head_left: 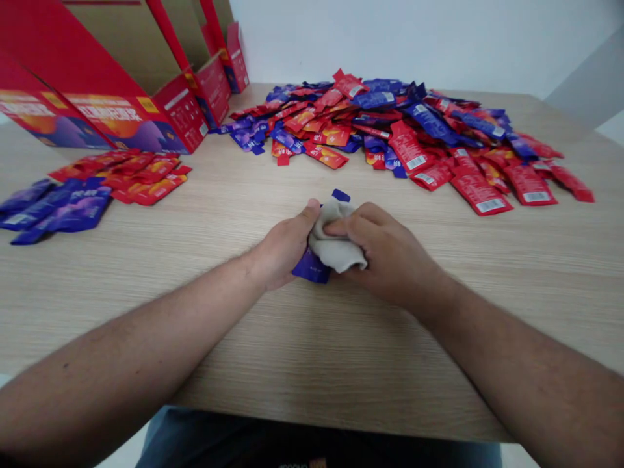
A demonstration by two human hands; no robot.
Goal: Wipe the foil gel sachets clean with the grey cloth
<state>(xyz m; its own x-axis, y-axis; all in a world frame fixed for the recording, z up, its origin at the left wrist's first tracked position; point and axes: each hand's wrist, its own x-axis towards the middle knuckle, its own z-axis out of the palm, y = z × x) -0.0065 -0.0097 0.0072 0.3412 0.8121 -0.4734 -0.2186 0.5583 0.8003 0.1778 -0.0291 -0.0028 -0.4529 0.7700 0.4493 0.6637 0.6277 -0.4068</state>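
Near the middle of the table my left hand (287,250) is closed on a blue-purple packet (312,268), with its thumb along the upper edge. My right hand (385,250) grips a light grey cloth (338,247) and presses it against the packet's face. Most of the packet is covered by the cloth; only its lower end and a small blue tab at the top show. The right fingertips are partly buried in the folds of the cloth.
Behind my hands lies a big heap of red and blue packets (341,117). Sorted groups of red packets (146,179) and blue packets (63,205) lie at the left. Open red cartons (121,117) stand at the back left. The wooden table's (341,364) front edge is close to my lap.
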